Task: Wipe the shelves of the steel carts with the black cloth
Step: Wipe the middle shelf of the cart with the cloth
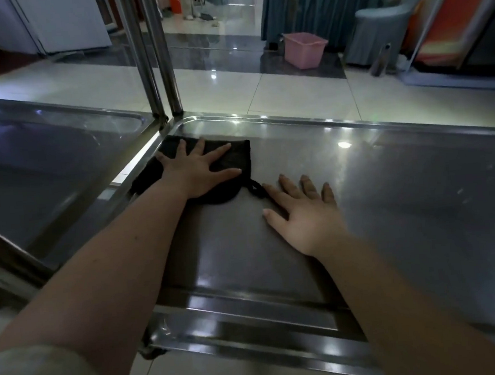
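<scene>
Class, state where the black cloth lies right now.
Head view: the cloth lies in the far left corner of the shelf, under the flat left hand, near the posts.

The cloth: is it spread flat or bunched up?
Mostly flat: the left hand presses the cloth onto the shelf with straight fingers. Cannot tell whether it is folded double.

Black cloth (233, 154): dark, folded flat, with a short loop trailing from its 5 o'clock corner. It lies in the 10 o'clock corner of the steel shelf (387, 195), against the raised rim, and is pressed flat under the spread left hand (198, 170). Shelf: brushed steel, rimmed, reflective. A second cart shelf (49, 172) adjoins at 9 o'clock.
</scene>
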Motion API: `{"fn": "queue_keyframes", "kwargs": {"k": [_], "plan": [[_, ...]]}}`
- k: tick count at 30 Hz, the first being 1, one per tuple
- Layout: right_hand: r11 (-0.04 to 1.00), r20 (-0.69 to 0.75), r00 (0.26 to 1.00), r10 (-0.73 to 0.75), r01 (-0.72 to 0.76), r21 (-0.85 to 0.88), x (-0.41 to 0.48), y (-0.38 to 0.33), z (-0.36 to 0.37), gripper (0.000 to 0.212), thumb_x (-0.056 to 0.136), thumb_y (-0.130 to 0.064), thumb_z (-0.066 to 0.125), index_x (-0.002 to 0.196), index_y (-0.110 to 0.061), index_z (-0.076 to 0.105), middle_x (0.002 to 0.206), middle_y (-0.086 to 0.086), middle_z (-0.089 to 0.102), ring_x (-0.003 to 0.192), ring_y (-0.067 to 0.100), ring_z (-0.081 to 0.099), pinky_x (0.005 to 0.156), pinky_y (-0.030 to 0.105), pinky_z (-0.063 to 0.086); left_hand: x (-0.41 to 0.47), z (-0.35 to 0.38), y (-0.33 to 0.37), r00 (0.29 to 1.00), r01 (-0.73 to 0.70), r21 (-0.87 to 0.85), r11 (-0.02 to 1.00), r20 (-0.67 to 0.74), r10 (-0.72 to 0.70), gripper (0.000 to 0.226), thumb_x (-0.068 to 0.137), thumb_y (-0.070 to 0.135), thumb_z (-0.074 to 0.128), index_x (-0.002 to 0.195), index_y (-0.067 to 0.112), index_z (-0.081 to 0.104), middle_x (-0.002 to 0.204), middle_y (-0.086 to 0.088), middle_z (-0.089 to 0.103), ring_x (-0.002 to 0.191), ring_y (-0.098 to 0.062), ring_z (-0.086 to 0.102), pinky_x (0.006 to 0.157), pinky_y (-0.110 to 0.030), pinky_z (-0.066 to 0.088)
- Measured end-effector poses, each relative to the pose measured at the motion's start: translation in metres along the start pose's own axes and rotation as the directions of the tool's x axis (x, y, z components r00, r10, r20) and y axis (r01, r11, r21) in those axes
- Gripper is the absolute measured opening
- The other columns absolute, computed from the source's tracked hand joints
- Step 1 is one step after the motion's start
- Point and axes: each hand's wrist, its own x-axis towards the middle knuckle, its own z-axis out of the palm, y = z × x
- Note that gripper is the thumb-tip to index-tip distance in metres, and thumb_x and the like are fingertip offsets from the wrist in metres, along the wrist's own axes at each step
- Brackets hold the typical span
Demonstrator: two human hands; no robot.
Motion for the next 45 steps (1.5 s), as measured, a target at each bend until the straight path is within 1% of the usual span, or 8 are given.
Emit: {"fn": "queue_keyframes", "kwargs": {"k": [8, 13, 18, 23, 27, 34, 39, 45], "plan": [[0.996, 0.021, 1.000, 0.000, -0.002, 0.084, 0.000, 0.003, -0.003, 0.065, 0.091, -0.072, 0.026, 0.150, -0.048, 0.013, 0.163, -0.013, 0.004, 0.150, 0.023, -0.002, 0.118, 0.053, -0.004, -0.041, 0.004, 0.009, 0.997, 0.030, 0.012, 0.999, 0.065, -0.031, 0.073, 0.079, 0.087, 0.017, 0.144, 0.063, -0.004, 0.164, 0.005, -0.006, 0.149, -0.035, -0.009, 0.106, -0.076, -0.004], [0.987, 0.045, 0.999, -0.016, 0.008, 0.159, -0.001, 0.006, -0.009, 0.085, 0.075, -0.088, 0.020, 0.150, -0.047, 0.018, 0.163, -0.012, 0.006, 0.150, 0.022, -0.002, 0.119, 0.052, -0.004, -0.121, 0.011, -0.004, 0.996, -0.013, 0.022, 1.000, 0.091, 0.011, 0.085, 0.060, 0.099, 0.005, 0.136, 0.069, -0.015, 0.163, 0.010, -0.014, 0.149, -0.032, -0.014, 0.108, -0.074, -0.005], [0.995, 0.064, 0.998, -0.025, 0.019, 0.095, -0.002, 0.004, -0.009, 0.079, 0.081, -0.084, 0.025, 0.151, -0.048, 0.013, 0.163, -0.011, 0.001, 0.150, 0.024, -0.005, 0.118, 0.053, -0.006, -0.177, 0.019, -0.023, 0.993, 0.047, -0.001, 0.999, 0.113, -0.046, 0.082, 0.054, 0.098, 0.002, 0.130, 0.074, -0.020, 0.161, 0.012, -0.021, 0.148, -0.030, -0.018, 0.108, -0.071, -0.011], [0.999, 0.060, 0.997, -0.038, 0.036, 0.037, -0.005, 0.004, -0.005, 0.077, 0.084, -0.081, 0.022, 0.151, -0.047, 0.007, 0.163, -0.009, -0.003, 0.150, 0.027, -0.007, 0.118, 0.053, -0.006, -0.148, 0.019, -0.019, 0.995, 0.054, 0.012, 0.998, 0.079, -0.055, 0.080, 0.054, 0.100, 0.002, 0.126, 0.076, -0.022, 0.163, 0.010, -0.014, 0.149, -0.033, -0.014, 0.107, -0.074, -0.007], [0.999, 0.053, 0.998, -0.035, 0.034, 0.024, -0.001, 0.005, -0.004, 0.077, 0.084, -0.082, 0.021, 0.151, -0.047, 0.005, 0.163, -0.010, -0.003, 0.150, 0.027, -0.006, 0.118, 0.053, -0.005, -0.105, 0.015, -0.015, 1.000, -0.014, 0.013, 1.000, 0.009, 0.014, 0.077, 0.064, 0.097, 0.010, 0.135, 0.073, -0.009, 0.164, 0.009, -0.004, 0.150, -0.031, -0.008, 0.109, -0.072, -0.005], [0.999, 0.027, 0.999, -0.025, 0.024, 0.030, 0.000, 0.004, -0.002, 0.072, 0.086, -0.079, 0.022, 0.151, -0.049, 0.010, 0.163, -0.010, 0.000, 0.150, 0.026, -0.004, 0.118, 0.053, -0.004, -0.050, 0.005, -0.007, 0.999, 0.032, 0.034, 0.999, 0.017, -0.033, 0.075, 0.076, 0.090, 0.019, 0.144, 0.065, 0.000, 0.164, 0.009, -0.002, 0.150, -0.032, -0.005, 0.106, -0.074, -0.008], [1.000, 0.034, 0.999, -0.023, 0.022, 0.018, 0.001, 0.005, -0.003, 0.073, 0.086, -0.079, 0.022, 0.151, -0.049, 0.009, 0.163, -0.011, 0.001, 0.150, 0.025, -0.003, 0.118, 0.053, -0.004, -0.080, 0.004, -0.007, 0.999, 0.036, 0.041, 0.999, 0.039, -0.037, 0.076, 0.076, 0.090, 0.017, 0.144, 0.064, -0.002, 0.164, 0.008, -0.004, 0.150, -0.033, -0.007, 0.105, -0.076, -0.007], [0.999, 0.036, 0.999, -0.031, 0.030, 0.015, 0.000, 0.006, -0.004, 0.075, 0.085, -0.081, 0.021, 0.151, -0.047, 0.010, 0.164, -0.009, 0.004, 0.150, 0.027, -0.001, 0.117, 0.056, -0.002, -0.156, 0.011, -0.017, 0.985, 0.076, 0.024, 0.997, 0.153, -0.079, 0.086, 0.060, 0.095, 0.010, 0.139, 0.068, -0.013, 0.162, 0.009, -0.017, 0.148, -0.034, -0.016, 0.105, -0.075, -0.010]]}}
